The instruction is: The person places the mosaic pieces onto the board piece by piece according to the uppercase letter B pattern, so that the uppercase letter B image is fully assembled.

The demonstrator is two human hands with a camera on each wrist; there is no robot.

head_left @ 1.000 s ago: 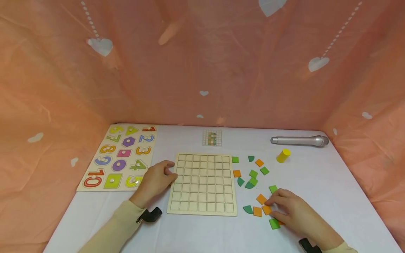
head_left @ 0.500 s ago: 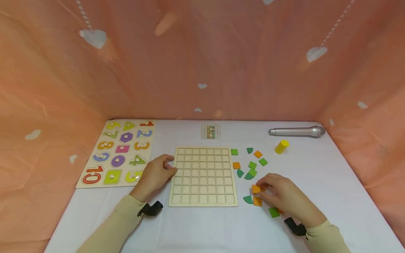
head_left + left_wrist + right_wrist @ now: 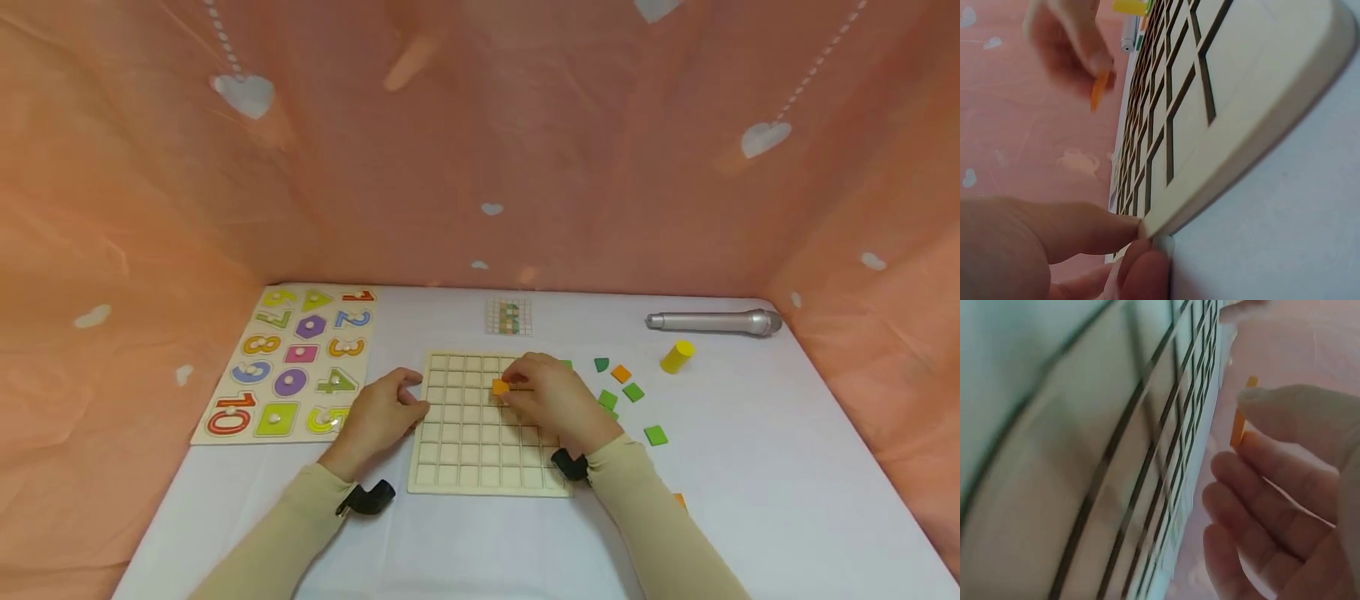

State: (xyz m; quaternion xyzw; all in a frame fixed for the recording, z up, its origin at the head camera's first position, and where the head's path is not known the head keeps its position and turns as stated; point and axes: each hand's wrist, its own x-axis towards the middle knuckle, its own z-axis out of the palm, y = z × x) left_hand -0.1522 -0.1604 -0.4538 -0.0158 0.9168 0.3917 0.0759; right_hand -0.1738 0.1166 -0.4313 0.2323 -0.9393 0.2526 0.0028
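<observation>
A pale wooden grid board (image 3: 468, 454) lies flat on the table. At its left edge is my left hand (image 3: 378, 421), thumb and fingertips holding the rim; the left wrist view has the thumb (image 3: 1094, 231) right at the board's edge. Over the board's upper middle, my right hand (image 3: 558, 396) pinches an orange square tile (image 3: 500, 387) between thumb and fingers. In the right wrist view this tile (image 3: 1244, 412) is seen edge-on, raised above the grid, with the other fingers loosely bent. The right hand and sleeve cover part of the board's right side.
Right of the board lie loose green tiles (image 3: 656, 435), an orange tile (image 3: 620, 374) and a dark green quarter-round (image 3: 602, 364), some hidden by the right arm. A yellow cylinder (image 3: 677, 357), silver microphone (image 3: 712, 322), pattern card (image 3: 509, 317) and number puzzle (image 3: 288, 367) stand around.
My right hand has picked up an orange tile from the loose pieces at the right and carried it left over the grid board. The left hand has stayed at the board's left edge.
</observation>
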